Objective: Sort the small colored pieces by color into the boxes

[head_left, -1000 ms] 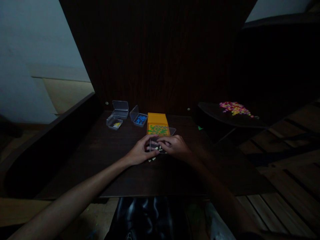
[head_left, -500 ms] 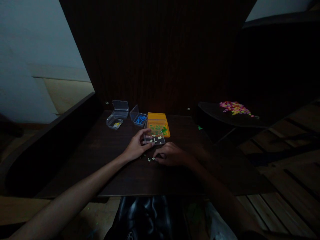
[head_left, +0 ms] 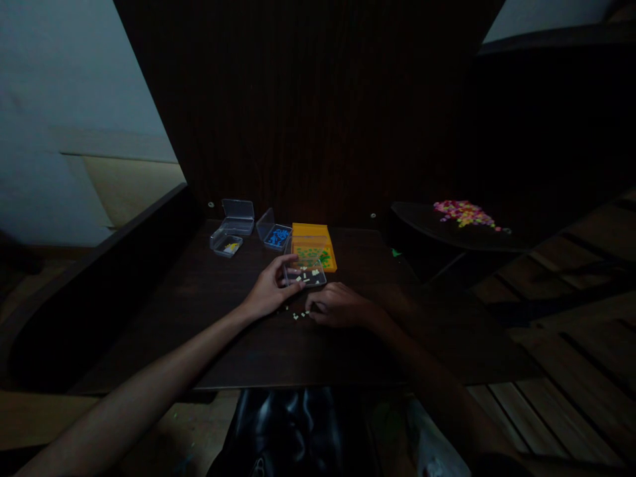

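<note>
My left hand (head_left: 272, 285) grips the near left side of a clear plastic box (head_left: 315, 282), thumb at the front and fingers behind. Several small whitish pieces (head_left: 305, 275) lie inside that box. Just in front of it, on the dark wooden table, more loose whitish pieces (head_left: 296, 317) are scattered. My right hand (head_left: 336, 306) rests by these pieces with its fingers curled and fingertips together; whatever is between them is too small to make out.
Behind the box lies an orange tray (head_left: 325, 232) with green pieces. To its left stand open clear boxes, one with blue pieces (head_left: 278, 236), one with yellow and white pieces (head_left: 231, 248). Pink and yellow beads (head_left: 467, 213) are heaped on a right-hand shelf. A dark panel (head_left: 308, 119) rises behind.
The right fingertips have shifted slightly among the loose whitish pieces, and one or two of those lie differently. The left hand keeps its hold on the clear box. The view has moved a little.
</note>
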`<state>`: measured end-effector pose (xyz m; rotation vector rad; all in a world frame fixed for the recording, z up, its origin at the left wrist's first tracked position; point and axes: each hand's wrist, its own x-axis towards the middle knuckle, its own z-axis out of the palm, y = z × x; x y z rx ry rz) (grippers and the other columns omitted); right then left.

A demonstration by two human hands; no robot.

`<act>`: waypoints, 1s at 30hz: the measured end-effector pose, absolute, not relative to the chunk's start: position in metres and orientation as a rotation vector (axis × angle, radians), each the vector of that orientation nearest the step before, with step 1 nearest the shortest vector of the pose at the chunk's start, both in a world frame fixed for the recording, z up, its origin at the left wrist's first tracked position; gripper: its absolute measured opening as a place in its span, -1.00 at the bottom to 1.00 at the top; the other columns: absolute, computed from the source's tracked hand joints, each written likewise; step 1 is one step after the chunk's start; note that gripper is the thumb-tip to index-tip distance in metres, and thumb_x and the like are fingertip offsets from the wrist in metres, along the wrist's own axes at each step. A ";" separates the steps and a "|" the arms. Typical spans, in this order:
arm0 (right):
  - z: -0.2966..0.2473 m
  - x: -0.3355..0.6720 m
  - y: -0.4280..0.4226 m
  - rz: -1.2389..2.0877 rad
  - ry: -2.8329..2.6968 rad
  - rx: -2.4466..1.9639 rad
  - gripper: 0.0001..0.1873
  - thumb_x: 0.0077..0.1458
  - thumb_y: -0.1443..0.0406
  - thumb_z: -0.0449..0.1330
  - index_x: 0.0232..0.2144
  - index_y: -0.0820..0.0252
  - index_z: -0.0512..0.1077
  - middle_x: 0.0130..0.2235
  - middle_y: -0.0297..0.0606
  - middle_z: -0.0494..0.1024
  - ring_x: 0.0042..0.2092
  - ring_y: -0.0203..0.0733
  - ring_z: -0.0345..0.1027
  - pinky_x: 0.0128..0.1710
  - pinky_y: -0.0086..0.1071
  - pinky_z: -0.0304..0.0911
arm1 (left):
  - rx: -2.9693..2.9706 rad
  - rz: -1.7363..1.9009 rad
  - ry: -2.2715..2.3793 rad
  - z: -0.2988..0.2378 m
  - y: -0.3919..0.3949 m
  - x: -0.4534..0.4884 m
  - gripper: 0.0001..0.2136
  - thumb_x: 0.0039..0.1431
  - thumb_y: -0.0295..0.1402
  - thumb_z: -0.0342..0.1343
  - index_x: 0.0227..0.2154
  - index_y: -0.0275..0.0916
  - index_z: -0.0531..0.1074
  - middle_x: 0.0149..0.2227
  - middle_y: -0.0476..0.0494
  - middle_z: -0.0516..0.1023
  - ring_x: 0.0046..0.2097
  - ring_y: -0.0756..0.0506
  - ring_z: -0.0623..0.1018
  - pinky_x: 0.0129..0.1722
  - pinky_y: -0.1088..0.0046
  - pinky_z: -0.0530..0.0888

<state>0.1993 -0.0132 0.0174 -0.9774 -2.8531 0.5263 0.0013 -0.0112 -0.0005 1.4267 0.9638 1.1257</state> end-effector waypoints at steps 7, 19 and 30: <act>0.025 0.202 -0.013 0.640 -2.764 -0.981 -0.87 0.07 0.28 0.20 -0.32 0.18 0.51 -0.57 -0.45 0.36 -0.52 -0.41 0.17 -0.46 -0.50 -0.05 | 1.432 1.144 0.940 -0.005 -0.009 0.001 -0.40 -0.08 -0.34 0.31 0.04 -0.29 0.24 -0.13 -0.22 0.49 -0.04 -0.16 0.52 -0.03 0.17 0.51; 0.028 0.217 0.002 0.412 -2.420 -1.208 -0.78 0.16 0.27 0.12 -0.22 0.25 0.51 -0.55 -0.39 0.41 -0.52 -0.38 0.21 -0.45 -0.50 0.02 | 1.396 1.079 0.875 -0.003 -0.018 0.006 -0.40 -0.07 -0.38 0.31 0.06 -0.30 0.24 -0.08 -0.27 0.47 -0.07 -0.13 0.52 -0.02 0.19 0.50; 0.029 0.207 0.001 0.149 -2.643 -1.386 -0.69 0.23 0.22 0.05 -0.13 0.13 0.54 -0.21 -0.16 0.62 -0.28 -0.21 0.45 -0.28 -0.43 0.17 | 1.418 1.069 0.845 -0.001 -0.021 0.009 -0.44 -0.05 -0.39 0.31 0.03 -0.28 0.26 0.01 -0.29 0.41 -0.07 -0.11 0.52 -0.04 0.21 0.51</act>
